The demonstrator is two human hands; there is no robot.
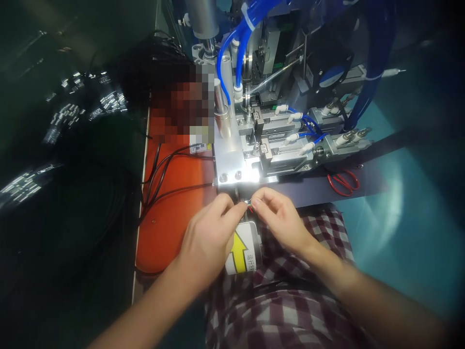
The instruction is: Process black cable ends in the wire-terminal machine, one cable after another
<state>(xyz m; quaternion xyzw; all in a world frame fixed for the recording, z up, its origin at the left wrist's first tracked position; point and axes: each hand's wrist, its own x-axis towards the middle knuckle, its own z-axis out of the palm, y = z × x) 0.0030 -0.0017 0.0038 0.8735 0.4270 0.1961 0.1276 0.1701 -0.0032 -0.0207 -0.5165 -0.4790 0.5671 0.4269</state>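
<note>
My left hand (209, 235) and my right hand (279, 215) meet just in front of the machine's metal base plate (232, 167). Both pinch the thin coloured wire ends (249, 204) of a cable, thumb against forefinger. The wires are tiny, with red and blue tips showing between the fingertips. Below my hands sits a round white part with a yellow arrow label (242, 254), partly hidden by my left hand.
A machine with blue air hoses (232, 48) and pneumatic cylinders (337, 140) stands behind. Red-handled scissors (343, 182) lie at its right. Black cables (163, 174) cross an orange surface (170, 218). Bundles of black cable (72, 111) fill the left. My checked clothing (290, 300) is below.
</note>
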